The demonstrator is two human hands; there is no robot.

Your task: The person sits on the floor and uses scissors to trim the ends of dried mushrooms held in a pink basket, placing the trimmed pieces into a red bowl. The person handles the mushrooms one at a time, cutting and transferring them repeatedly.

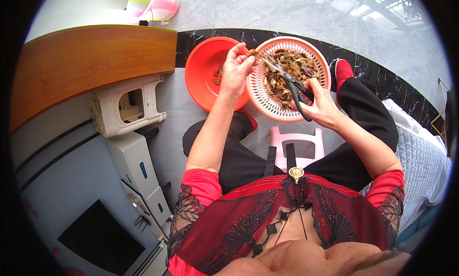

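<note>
Pinched in the fingertips of my left hand (235, 74) is a small brown piece (253, 52) that looks like a mushroom. It is held over the gap between the red basin (192, 70) and the pink-and-white colander (257, 96). My right hand (324, 106) grips scissors (289, 80) with black handles. Their blades point up and left, with the tips near the brown piece. Under the scissors, the colander holds a heap of brown mushroom-like pieces (292, 68). A few small scraps (217, 76) lie in the basin, partly behind my left hand.
A pink plastic stool (313, 147) stands between my knees. To the left are a wooden tabletop (95, 65), a cream plastic stool (112, 104) and a white cabinet (136, 163). A quilted light-blue cover (416, 156) lies at the right. A multicoloured bin (162, 5) is far left.
</note>
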